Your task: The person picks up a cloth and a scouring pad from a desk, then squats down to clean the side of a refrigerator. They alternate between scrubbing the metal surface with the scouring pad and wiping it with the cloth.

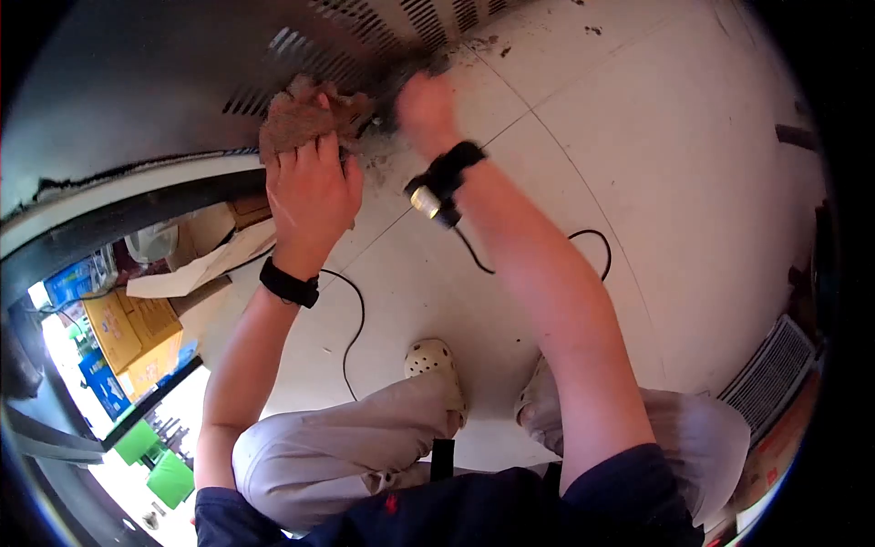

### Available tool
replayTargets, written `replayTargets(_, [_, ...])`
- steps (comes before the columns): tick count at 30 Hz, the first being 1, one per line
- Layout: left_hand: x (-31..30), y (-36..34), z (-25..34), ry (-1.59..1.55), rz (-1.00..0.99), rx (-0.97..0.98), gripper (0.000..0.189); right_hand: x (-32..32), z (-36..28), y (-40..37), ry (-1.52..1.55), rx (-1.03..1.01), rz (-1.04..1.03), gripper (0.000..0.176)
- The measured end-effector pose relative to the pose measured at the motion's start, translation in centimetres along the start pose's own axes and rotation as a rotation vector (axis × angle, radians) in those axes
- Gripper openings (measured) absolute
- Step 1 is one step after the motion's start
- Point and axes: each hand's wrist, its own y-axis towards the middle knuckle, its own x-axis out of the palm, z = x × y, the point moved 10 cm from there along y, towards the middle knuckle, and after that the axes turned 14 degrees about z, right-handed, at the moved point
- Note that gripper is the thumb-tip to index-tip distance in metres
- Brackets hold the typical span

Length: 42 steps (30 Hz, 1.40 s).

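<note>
A crumpled brown rag (296, 118) is under the fingers of my left hand (314, 196), which grips it against the foot of a dark panel with vent slots (355, 27). Close by on the right, my right hand (428, 114) is blurred by motion and looks closed, low beside the same panel. Dark smudges lie around it, and whatever its fingers hold is hidden. Grey dirt (378, 164) marks the floor between the two hands. Both wrists wear black straps; the right one (442, 182) carries a small device.
Black cable (362, 319) loops over the pale tiled floor (583, 173). Dark debris (492, 44) lies along the panel's base. At left, cardboard (205, 264) and yellow boxes (132, 333) sit under a frame. My clog (428, 357) is below; a grey grille (770, 374) stands at right.
</note>
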Motion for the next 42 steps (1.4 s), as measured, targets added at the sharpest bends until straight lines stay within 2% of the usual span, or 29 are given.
replayTargets(1, [0.0,0.4,0.5,0.098,0.007,0.017,0.068,-0.7,-1.1,-2.4,-0.057,-0.121,0.091,0.017])
replayTargets(2, [0.4,0.6,0.5,0.089,0.016,0.026,0.068,-1.5,-1.1,-2.3,-0.059,-0.123,0.106,0.017])
replayTargets(4, [0.6,0.6,0.4,0.112,0.097,0.112,0.076,-0.9,-5.8,-3.4,-0.313,-0.596,-0.042,0.015])
replayTargets(5, [0.7,0.6,0.5,0.109,0.089,0.123,0.076,0.2,-6.2,-1.7,-0.647,-0.78,-0.22,0.011])
replayTargets(6, [0.3,0.9,0.6,0.105,0.077,0.121,0.077,-2.0,-8.6,0.1,-0.705,-0.918,-0.165,0.011])
replayTargets(7, [0.0,0.6,0.7,0.1,0.061,0.119,0.078,-4.8,-10.0,2.0,-0.58,-0.903,-0.21,0.008])
replayTargets(8, [0.1,0.0,0.9,0.098,0.044,0.116,0.078,-4.3,-8.5,5.0,-0.577,-0.862,-0.137,0.007])
replayTargets(10, [1.2,0.4,0.4,0.096,-0.036,0.02,0.079,-2.8,-8.3,2.3,-0.603,-0.819,-0.072,0.009])
replayTargets(12, [0.9,1.1,1.0,0.128,0.076,0.086,0.078,5.1,-4.2,-3.1,-0.628,-0.921,-0.143,0.019])
replayTargets(14, [0.7,0.6,1.1,0.176,0.173,0.128,0.078,2.7,-8.5,-7.2,-0.311,-0.811,-0.451,0.008])
replayTargets(17, [2.6,-0.4,-0.1,0.17,0.01,0.066,0.077,0.1,-9.0,-1.8,-0.49,-0.816,-0.39,0.008])
replayTargets(18, [2.0,-0.2,0.1,0.148,0.017,0.075,0.075,-2.7,-10.8,-0.3,-0.565,-1.034,-0.336,0.007])
replayTargets(19, [1.6,-0.1,0.1,0.129,0.031,0.077,0.074,-5.4,-10.9,3.8,-0.604,-0.746,-0.29,0.006])
replayTargets(20, [1.6,0.0,0.2,0.139,0.03,0.075,0.074,-7.3,-12.1,5.9,-0.472,-0.911,-0.162,0.007])
replayTargets(22, [1.5,0.0,0.3,0.116,-0.024,0.032,0.075,-5.4,-11.8,4.4,-0.764,-0.999,-0.065,0.008])
replayTargets(24, [1.8,0.2,0.4,0.134,0.031,0.042,0.076,-1.5,-9.1,-0.2,-0.578,-1.063,-0.009,0.008])
replayTargets(26, [1.8,0.4,0.7,0.159,0.071,0.062,0.077,6.9,-5.0,-6.8,-0.517,-0.9,-0.352,0.021])
replayTargets(27, [1.8,0.5,0.7,0.149,0.078,0.054,0.078,5.8,-6.3,-5.6,-0.514,-0.906,-0.343,0.021])
replayTargets(29, [1.7,0.2,0.6,0.141,0.063,0.059,0.079,-0.5,-9.3,-0.6,-0.608,-0.73,-0.12,0.018])
replayTargets(30, [1.8,0.2,0.5,0.134,0.03,0.053,0.077,-2.4,-10.3,2.7,-0.688,-0.772,-0.076,0.016])
replayTargets(32, [2.1,0.2,0.0,0.132,0.013,0.022,0.076,1.6,-6.4,8.8,-0.485,-0.763,-0.401,0.016])
replayTargets(34, [2.2,0.4,0.5,0.168,0.059,0.036,0.073,-3.9,-11.5,2.5,-0.55,-0.792,-0.046,0.012])
replayTargets(35, [2.4,0.4,0.8,0.162,0.069,0.039,0.073,-2.4,-10.2,-0.1,-0.583,-0.916,-0.067,0.013])
replayTargets(36, [2.6,0.9,1.2,0.137,0.094,0.06,0.057,-1.2,-8.0,-0.9,-0.5,-0.917,-0.206,0.012])
replayTargets(37, [2.5,1.2,1.7,0.112,0.108,0.081,0.042,-2.7,-7.7,-0.1,-0.466,-0.805,-0.139,0.02])
replayTargets(38, [2.9,1.7,1.8,0.115,0.106,0.082,0.042,-4.0,-7.0,0.5,-0.429,-0.687,-0.084,0.027])
replayTargets(39, [3.0,2.9,2.8,0.061,0.126,0.142,0.035,-4.8,-7.3,1.9,-0.427,-0.685,-0.083,0.027])
replayTargets(40, [3.2,3.8,3.8,0.002,0.137,0.209,0.029,-6.1,-7.4,4.4,-0.409,-0.58,-0.076,0.029])
replayTargets(42, [3.7,5.7,5.2,-0.022,0.103,0.25,0.032,-8.4,-8.1,6.1,-0.403,-0.449,-0.061,0.031])
